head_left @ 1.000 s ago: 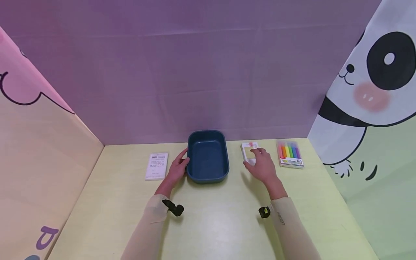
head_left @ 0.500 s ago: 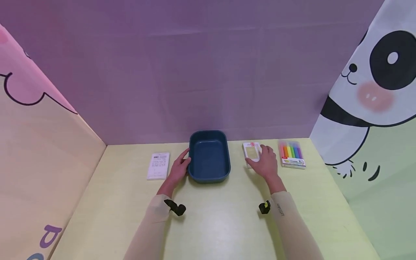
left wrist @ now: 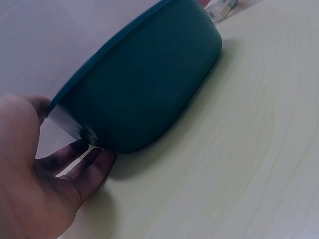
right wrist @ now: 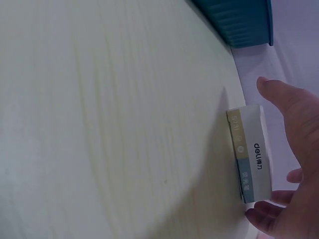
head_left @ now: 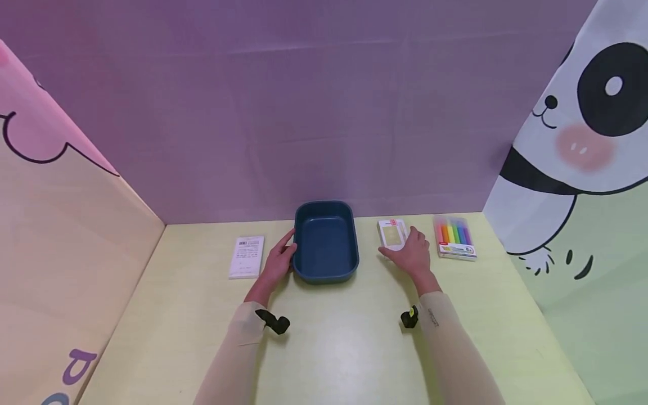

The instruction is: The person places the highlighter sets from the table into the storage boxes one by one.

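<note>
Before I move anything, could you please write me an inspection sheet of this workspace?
Surface: pale wood-grain table, with a glare patch.
Job's things: dark blue tray, nothing seen inside; white box to its right.
Clutter: marker pack at far right; white packet left of the tray.
Fingers: left fingers touch the tray's side; right fingers spread around the box, thumb apart from it.
Cables: nothing seen.
Surroundings: purple backdrop behind; printed side panels.

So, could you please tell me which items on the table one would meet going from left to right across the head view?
White printed packet → dark blue bin → small white box → pack of coloured markers.
</note>
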The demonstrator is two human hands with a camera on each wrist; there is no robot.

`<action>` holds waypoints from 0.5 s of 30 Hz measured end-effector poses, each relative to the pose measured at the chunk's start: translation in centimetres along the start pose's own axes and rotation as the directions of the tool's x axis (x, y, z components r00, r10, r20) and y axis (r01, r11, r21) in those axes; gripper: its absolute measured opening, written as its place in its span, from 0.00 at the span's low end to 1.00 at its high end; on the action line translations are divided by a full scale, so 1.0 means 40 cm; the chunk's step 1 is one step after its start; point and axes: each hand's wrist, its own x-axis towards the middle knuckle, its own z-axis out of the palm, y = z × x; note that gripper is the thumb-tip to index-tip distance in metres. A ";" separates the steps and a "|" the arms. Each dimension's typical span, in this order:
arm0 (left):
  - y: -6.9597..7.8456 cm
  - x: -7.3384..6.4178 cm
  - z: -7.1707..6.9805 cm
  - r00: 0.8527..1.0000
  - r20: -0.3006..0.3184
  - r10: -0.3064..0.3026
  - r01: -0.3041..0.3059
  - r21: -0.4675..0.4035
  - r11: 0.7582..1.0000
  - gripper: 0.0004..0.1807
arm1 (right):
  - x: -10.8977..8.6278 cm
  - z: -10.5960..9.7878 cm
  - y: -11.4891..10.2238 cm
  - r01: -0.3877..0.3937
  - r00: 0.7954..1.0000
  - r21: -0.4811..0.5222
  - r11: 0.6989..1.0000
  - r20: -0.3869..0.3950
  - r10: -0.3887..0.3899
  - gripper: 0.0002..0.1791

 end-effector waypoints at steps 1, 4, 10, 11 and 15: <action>-0.002 -0.001 0.000 1.000 0.004 0.002 -0.002 -0.003 1.000 0.26 | 0.001 0.001 -0.001 -0.007 1.000 -0.008 1.000 0.006 0.007 0.63; -0.004 -0.002 0.003 1.000 -0.001 0.006 -0.006 -0.018 1.000 0.26 | 0.002 0.006 -0.001 -0.026 0.999 -0.037 0.999 0.018 0.027 0.63; 0.002 -0.008 0.012 1.000 -0.003 0.002 -0.002 -0.032 0.999 0.27 | 0.005 0.014 0.004 -0.044 0.999 -0.096 0.994 0.021 0.047 0.61; 0.002 -0.007 0.011 1.000 -0.003 0.000 0.000 -0.028 1.000 0.27 | 0.005 0.014 0.004 -0.040 0.999 -0.099 0.994 0.025 0.042 0.60; 0.001 -0.007 0.007 1.000 -0.011 -0.007 0.007 -0.018 1.000 0.26 | 0.005 0.014 -0.001 -0.021 0.999 -0.082 0.996 0.042 0.025 0.58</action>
